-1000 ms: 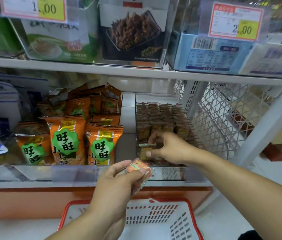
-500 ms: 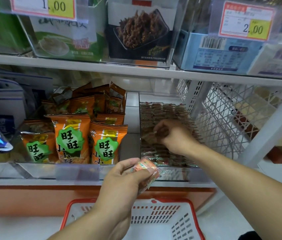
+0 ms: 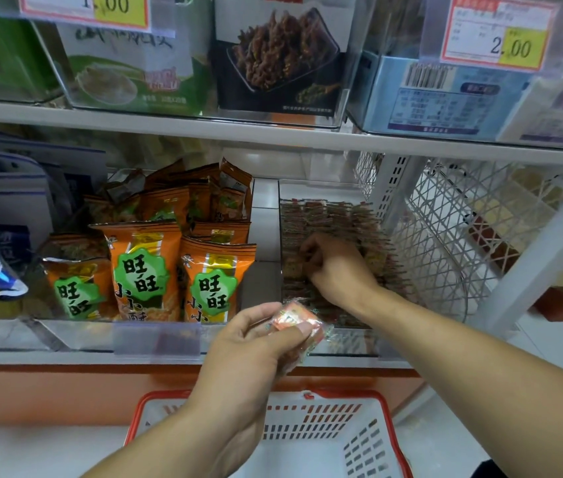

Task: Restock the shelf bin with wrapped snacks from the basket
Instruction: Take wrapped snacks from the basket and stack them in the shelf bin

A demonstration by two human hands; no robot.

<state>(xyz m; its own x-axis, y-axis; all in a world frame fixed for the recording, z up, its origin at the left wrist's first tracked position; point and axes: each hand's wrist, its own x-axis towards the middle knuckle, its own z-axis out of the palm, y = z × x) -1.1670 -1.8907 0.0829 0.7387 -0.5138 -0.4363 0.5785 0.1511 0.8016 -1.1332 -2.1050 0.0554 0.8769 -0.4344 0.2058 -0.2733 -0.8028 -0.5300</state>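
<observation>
While the left hand (image 3: 255, 343) pinches a couple of wrapped snacks (image 3: 295, 326) just in front of the shelf edge, above the red basket (image 3: 390, 429), the right hand (image 3: 335, 267) is down inside the clear shelf bin (image 3: 342, 343), fingers curled among the packed rows. Can't tell if it's actually gripping one. Orange bags (image 3: 142, 267) sit next door.

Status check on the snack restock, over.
Left hand pinches a wrapped snack above the basket. Right hand curled among packets in the clear bin. Nothing blocking.
</observation>
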